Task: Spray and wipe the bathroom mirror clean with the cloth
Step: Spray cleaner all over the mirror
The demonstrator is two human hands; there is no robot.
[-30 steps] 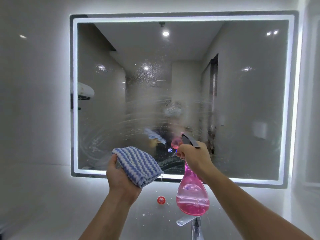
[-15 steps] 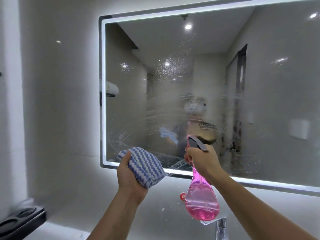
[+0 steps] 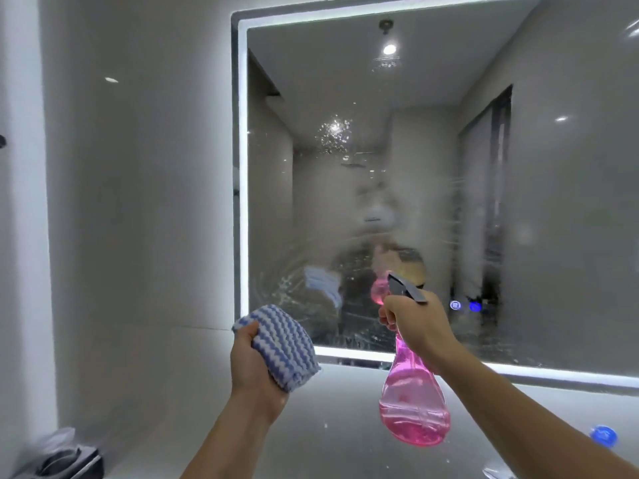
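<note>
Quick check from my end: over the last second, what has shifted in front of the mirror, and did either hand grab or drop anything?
The view swung left: the mirror now sits right of centre, its right edge cut off, with a dark holder showing at lower left. Nothing taken or released. The left hand still grips the striped cloth, clear of the glass; the right hand still holds the pink spray bottle, nozzle towards the mirror. The glass stays streaky.

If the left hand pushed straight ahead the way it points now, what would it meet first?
Probably the mirror, near its lit lower left corner; the left hand leads with the cloth. Nothing visible between, though depth is unclear.
</note>
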